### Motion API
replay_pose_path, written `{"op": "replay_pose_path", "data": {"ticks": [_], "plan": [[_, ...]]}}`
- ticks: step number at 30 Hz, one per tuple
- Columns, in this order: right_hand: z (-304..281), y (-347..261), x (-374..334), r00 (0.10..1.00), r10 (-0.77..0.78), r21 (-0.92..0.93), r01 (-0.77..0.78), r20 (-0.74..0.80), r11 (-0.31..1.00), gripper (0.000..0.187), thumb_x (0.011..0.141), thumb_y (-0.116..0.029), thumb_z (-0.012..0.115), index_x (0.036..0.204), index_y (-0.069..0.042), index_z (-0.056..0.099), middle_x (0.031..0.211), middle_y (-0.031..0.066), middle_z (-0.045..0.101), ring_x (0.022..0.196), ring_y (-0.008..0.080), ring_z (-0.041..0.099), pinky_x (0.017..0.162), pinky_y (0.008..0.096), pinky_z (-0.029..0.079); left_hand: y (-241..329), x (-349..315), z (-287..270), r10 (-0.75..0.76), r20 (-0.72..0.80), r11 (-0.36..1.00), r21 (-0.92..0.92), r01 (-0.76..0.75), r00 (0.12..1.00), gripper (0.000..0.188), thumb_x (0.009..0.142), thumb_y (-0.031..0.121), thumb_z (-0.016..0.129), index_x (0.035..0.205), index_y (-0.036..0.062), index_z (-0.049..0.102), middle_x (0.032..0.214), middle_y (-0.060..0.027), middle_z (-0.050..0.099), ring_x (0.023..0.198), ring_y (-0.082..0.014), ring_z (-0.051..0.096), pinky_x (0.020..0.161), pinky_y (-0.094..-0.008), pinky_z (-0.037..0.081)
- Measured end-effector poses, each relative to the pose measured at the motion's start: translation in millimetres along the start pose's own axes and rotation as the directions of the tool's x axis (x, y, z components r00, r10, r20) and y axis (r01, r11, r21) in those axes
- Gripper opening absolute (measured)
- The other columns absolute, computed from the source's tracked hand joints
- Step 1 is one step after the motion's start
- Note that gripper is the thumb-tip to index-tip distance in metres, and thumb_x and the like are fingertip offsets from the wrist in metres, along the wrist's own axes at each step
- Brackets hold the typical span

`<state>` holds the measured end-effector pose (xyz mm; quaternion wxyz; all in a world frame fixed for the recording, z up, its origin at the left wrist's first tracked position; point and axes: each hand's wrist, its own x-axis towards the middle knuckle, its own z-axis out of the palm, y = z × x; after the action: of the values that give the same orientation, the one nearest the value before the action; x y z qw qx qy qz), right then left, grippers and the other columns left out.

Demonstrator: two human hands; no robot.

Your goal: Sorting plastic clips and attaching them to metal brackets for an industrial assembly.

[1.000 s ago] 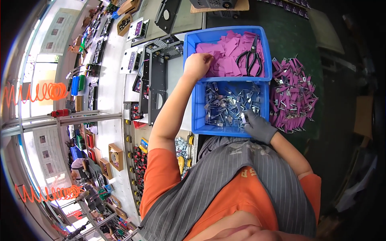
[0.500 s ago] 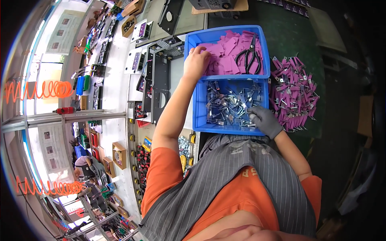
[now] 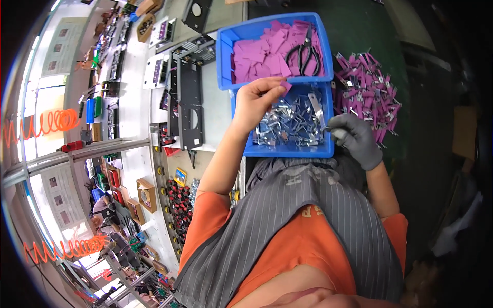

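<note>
Bare left hand (image 3: 261,100) pinches a pink slip (image 3: 286,88) between thumb and fingertips, above the adjoining edges of two blue bins; its visible part points rightward, its full long axis hidden by the fingers. Gloved right hand (image 3: 355,139) is curled, fingertips close together beside a silver bracket (image 3: 315,106); whether they grip it cannot be told. The bracket's long axis slants from upper left to lower right, its holed end uppermost. In the upper bin (image 3: 225,56), black pliers (image 3: 307,43) lie nose upward, handles downward, on pink slips.
</note>
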<state>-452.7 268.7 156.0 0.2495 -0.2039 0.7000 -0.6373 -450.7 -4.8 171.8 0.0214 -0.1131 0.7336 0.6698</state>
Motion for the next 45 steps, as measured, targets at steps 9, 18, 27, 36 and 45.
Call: {"op": "replay_pose_path", "data": {"ticks": [9,18,27,36,45], "plan": [[-1.5,-55.8,-1.0,0.885,-0.455,-0.140,0.465,0.099,0.874,0.013,0.081,-0.002,0.057,0.092,-0.003,0.064,0.081,0.0085,0.064,0.068,0.0191,0.061,0.061,0.0275,0.047,2.5,-33.0,15.8,0.449,-0.026,0.828,0.387,-0.405,0.893,0.008,0.070,0.001,0.074,0.075,0.0017,0.068,0.084,-0.0045,0.067,0.056,-0.0014,0.048,0.046,-0.0172,0.034],[6.1,-67.9,7.4,0.864,-0.469,-0.247,0.502,0.183,0.828,0.016,0.075,-0.002,0.060,0.090,-0.005,0.065,0.081,0.0083,0.064,0.070,0.0214,0.061,0.061,0.0308,0.048,1.0,-37.8,15.0,0.445,0.040,0.821,0.381,-0.425,0.895,0.012,0.069,0.000,0.072,0.073,0.0029,0.061,0.086,-0.0047,0.066,0.057,-0.0051,0.054,0.048,-0.0194,0.042],[-15.4,-68.1,23.1,0.843,-0.379,-0.150,0.461,0.381,0.875,0.016,0.081,-0.013,0.054,0.090,-0.004,0.064,0.075,0.0078,0.060,0.070,0.0229,0.059,0.062,0.0319,0.045,0.5,-33.1,4.3,0.445,0.442,0.661,0.425,-0.619,0.779,0.027,0.071,0.005,0.072,0.096,0.0069,0.063,0.085,-0.0051,0.064,0.066,-0.0134,0.059,0.056,-0.0245,0.049],[2.6,-48.0,43.3,0.896,-0.132,-0.220,0.243,0.423,0.945,0.023,0.086,-0.019,0.053,0.098,-0.001,0.060,0.086,0.0113,0.062,0.080,0.0241,0.061,0.071,0.0317,0.047,10.3,-37.6,10.3,0.298,0.625,0.756,0.307,-0.578,0.722,0.019,0.071,0.009,0.073,0.088,0.0066,0.065,0.077,-0.0055,0.062,0.065,-0.0175,0.060,0.057,-0.0281,0.049],[-26.9,-7.3,33.2,0.984,-0.134,-0.384,0.168,0.114,0.908,0.024,0.086,-0.023,0.060,0.098,-0.002,0.061,0.094,0.0065,0.062,0.088,0.0129,0.058,0.078,0.0266,0.045,-16.1,-33.4,-6.7,0.467,0.071,0.732,0.528,-0.431,0.881,0.035,0.067,0.010,0.075,0.099,0.0083,0.063,0.101,-0.0040,0.058,0.072,-0.0149,0.056,0.060,-0.0272,0.048]]}}
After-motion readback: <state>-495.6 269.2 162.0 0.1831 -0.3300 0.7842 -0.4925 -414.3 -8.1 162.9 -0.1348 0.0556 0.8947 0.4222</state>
